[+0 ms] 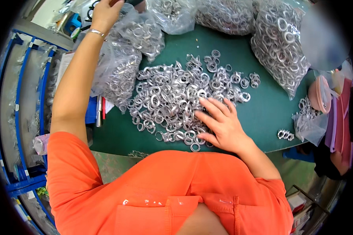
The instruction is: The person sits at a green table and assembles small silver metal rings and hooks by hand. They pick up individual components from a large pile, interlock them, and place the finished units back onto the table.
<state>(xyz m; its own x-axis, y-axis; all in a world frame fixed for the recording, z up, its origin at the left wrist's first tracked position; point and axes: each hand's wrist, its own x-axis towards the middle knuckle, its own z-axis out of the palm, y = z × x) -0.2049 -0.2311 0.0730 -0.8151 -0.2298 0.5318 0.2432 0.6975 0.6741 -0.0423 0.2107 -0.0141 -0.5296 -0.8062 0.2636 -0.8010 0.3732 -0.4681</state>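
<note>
A loose pile of silver metal rings and clasps [172,98] lies spread on a green table mat [262,113]. My right hand [219,123] rests flat on the pile's near right side, fingers spread over the rings. My left hand [105,13] is stretched far out to the upper left, reaching among clear plastic bags of rings [139,33]; its fingers are partly cut off by the frame's top edge, so I cannot see what they grip. A bracelet [95,32] circles that wrist.
More clear bags full of rings stand at the back [223,15] and right [280,47], and one at the left [117,74]. A small bag [310,123] and a few rings [285,135] lie at the right. Blue shelving [21,117] runs along the left. Pens [100,111] lie by the mat.
</note>
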